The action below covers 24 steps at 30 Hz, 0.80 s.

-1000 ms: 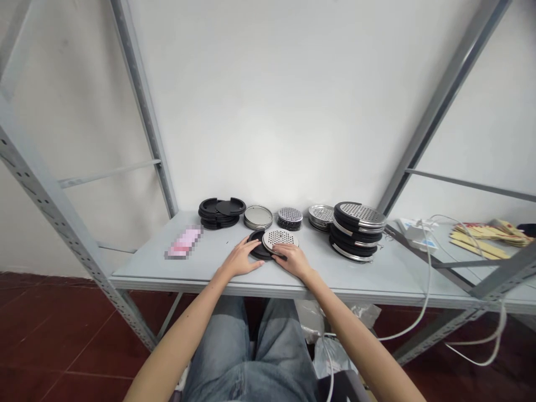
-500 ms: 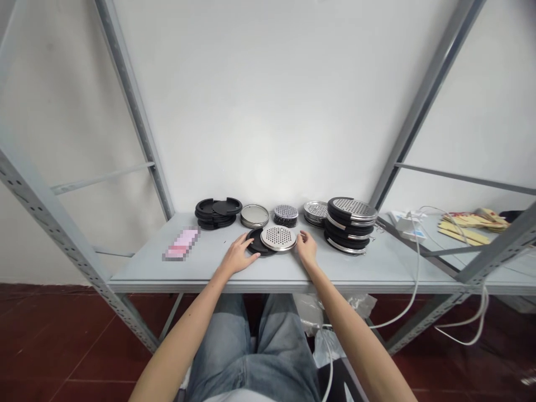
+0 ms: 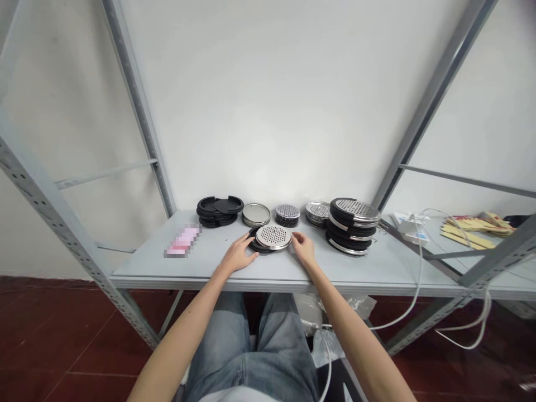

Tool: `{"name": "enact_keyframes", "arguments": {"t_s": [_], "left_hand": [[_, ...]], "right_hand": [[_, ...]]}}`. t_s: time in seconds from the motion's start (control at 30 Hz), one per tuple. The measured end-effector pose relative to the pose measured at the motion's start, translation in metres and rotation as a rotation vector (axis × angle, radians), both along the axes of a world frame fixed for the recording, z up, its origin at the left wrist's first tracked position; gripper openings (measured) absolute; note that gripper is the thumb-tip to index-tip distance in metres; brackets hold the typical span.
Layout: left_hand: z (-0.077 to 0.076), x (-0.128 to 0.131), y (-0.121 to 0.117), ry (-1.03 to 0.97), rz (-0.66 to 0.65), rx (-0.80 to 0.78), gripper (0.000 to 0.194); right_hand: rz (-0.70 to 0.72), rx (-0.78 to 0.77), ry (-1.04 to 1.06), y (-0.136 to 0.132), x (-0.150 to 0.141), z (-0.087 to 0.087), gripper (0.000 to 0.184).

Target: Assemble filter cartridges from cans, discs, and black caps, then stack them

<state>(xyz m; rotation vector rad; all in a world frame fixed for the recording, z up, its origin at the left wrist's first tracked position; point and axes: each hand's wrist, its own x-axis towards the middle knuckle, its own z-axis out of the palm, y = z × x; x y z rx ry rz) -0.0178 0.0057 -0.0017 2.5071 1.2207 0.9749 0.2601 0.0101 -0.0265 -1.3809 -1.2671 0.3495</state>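
Observation:
A perforated silver disc (image 3: 273, 237) rests on a black round base (image 3: 256, 246) in the middle of a grey metal shelf (image 3: 209, 262). My left hand (image 3: 237, 254) lies on the shelf with fingers spread, its fingertips touching the black base's left edge. My right hand (image 3: 304, 249) sits just right of the disc, fingers loosely apart, fingertips at the disc's rim. Neither hand grips anything.
Along the back stand a stack of black rings (image 3: 219, 211), a silver lid (image 3: 256, 214), a small perforated stack (image 3: 287, 215), more silver discs (image 3: 317, 212) and a tall stack of assembled pieces (image 3: 352, 224). A pink item (image 3: 183, 241) lies left. White cables (image 3: 419, 262) and yellow papers (image 3: 473, 229) are right.
My right hand came off the top of the perforated disc and moved to its right side. The disc now sits more squarely over the black base. The left hand stayed put.

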Motion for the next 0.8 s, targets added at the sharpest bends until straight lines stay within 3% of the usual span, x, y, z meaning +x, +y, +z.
{"name": "enact_keyframes", "arguments": {"t_s": [0.23,0.47,0.63,0.8], "left_hand": [[-0.004,0.001,0.004,0.031,0.005,0.039,0.062],[-0.015,0.005,0.015,0.04,0.194,-0.081,0.073],[-0.021,0.004,0.02,0.029,0.187,-0.074,0.068],[-0.017,0.002,0.017,0.04,0.185,-0.054,0.073]], "right_hand": [[-0.101,-0.044,-0.077,0.008,0.002,-0.007,0.046],[-0.022,-0.021,-0.239,0.008,0.002,-0.008,0.042],[0.009,0.016,-0.2,0.007,0.002,-0.006,0.032],[0.079,-0.071,-0.106,0.001,0.001,0.0,0.034]]}}
